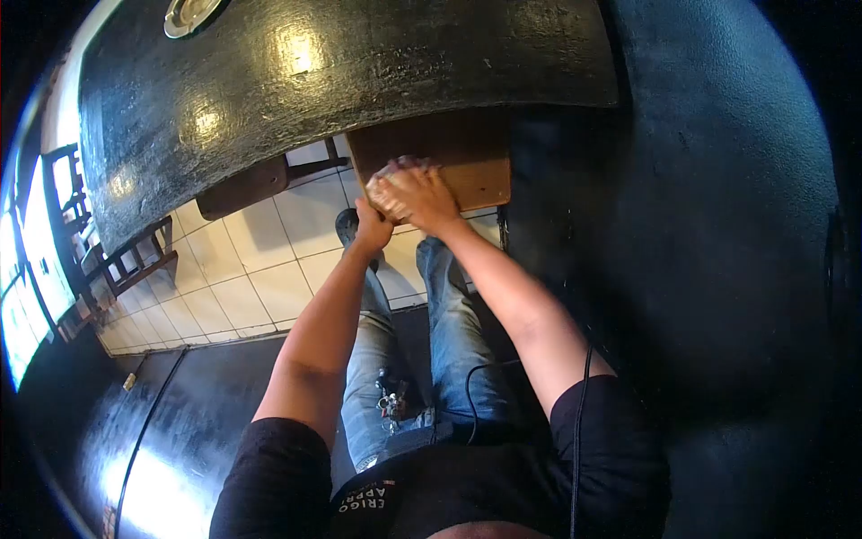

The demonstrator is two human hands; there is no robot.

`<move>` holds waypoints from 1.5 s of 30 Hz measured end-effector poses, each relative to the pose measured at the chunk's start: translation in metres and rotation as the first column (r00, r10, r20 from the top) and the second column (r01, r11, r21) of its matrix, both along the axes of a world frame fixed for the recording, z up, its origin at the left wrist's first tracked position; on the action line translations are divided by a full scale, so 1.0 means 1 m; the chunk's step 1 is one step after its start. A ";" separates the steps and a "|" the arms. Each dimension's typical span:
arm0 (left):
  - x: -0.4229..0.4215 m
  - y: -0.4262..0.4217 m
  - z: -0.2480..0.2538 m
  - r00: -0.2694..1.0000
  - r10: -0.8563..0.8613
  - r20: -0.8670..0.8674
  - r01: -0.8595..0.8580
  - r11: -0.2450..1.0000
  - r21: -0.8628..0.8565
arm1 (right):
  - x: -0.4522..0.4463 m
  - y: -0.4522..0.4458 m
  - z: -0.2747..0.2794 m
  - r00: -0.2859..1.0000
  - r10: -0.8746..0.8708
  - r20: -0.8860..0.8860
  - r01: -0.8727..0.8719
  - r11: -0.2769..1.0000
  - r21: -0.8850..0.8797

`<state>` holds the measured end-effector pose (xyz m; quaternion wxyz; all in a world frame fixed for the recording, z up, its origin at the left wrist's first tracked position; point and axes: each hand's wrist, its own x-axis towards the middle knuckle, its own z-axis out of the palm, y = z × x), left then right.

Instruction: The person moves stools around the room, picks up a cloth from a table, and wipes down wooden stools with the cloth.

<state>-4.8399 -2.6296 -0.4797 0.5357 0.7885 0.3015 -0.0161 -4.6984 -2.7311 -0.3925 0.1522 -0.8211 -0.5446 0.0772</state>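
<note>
A brown wooden stool point(480, 181) stands partly under the dark table, so its far side is hidden. On its seat, near the left front corner, lies a crumpled pale cloth point(382, 183). My right hand point(422, 199) presses down over the cloth, slightly blurred, with its fingers bent around it. Just below and to the left, my left hand point(373, 226) grips the near left edge of the seat. Its thumb points up, while its other fingers are mostly out of sight.
The black table point(377, 67) with a glossy, rough top spans the area ahead, with a metal ashtray point(190, 14) on it. Another wooden seat point(242, 187) is under its left side. A dark chair point(135, 260) stands farther left. Black cables point(148, 431) run nearby.
</note>
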 end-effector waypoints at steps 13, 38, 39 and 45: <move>-0.016 -0.027 0.032 0.979 0.183 -0.088 -0.192 0.975 -0.108 | 0.073 -0.099 -0.025 0.175 -0.710 -0.682 0.957 0.285 -0.050; -0.047 -0.051 0.059 0.975 0.148 -0.168 -0.180 0.963 -0.199 | 0.030 -0.118 -0.049 0.453 -0.845 -0.284 0.891 0.425 0.158; -0.050 -0.051 0.055 0.969 0.148 -0.200 -0.188 0.961 -0.201 | 0.033 -0.112 -0.049 0.459 -0.844 -0.278 0.888 0.440 0.131; -0.059 -0.055 0.055 0.950 0.096 -0.298 -0.146 0.978 -0.150 | 0.028 -0.107 -0.036 0.438 -0.853 -0.283 0.892 0.452 0.019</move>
